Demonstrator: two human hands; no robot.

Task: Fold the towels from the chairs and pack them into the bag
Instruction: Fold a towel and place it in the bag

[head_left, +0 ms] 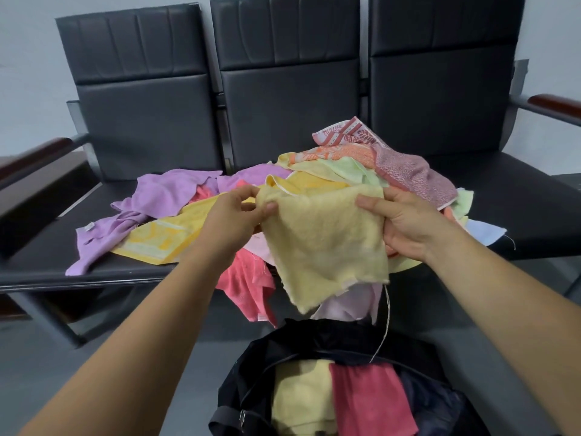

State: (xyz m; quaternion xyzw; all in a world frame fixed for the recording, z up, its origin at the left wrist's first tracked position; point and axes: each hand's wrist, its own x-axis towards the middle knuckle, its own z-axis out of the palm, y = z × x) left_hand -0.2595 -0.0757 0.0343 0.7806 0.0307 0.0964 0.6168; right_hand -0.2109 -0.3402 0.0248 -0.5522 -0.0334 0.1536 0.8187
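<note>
Two folded towels in the near black bag (245, 366), left hand (234, 215) and right hand (405, 225) both pinching the pale yellow towel (323, 243) (mid-fold), far pile (345, 165) on the chairs (292, 99) still unfolded.

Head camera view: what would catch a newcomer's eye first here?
A pale yellow towel hangs in the middle, the left hand pinching its upper left corner and the right hand gripping its upper right. Behind it a bright heap of towels, purple, yellow, pink and green, sprawls over the black chairs. Below, the open black bag holds a yellow towel and a red towel.
</note>
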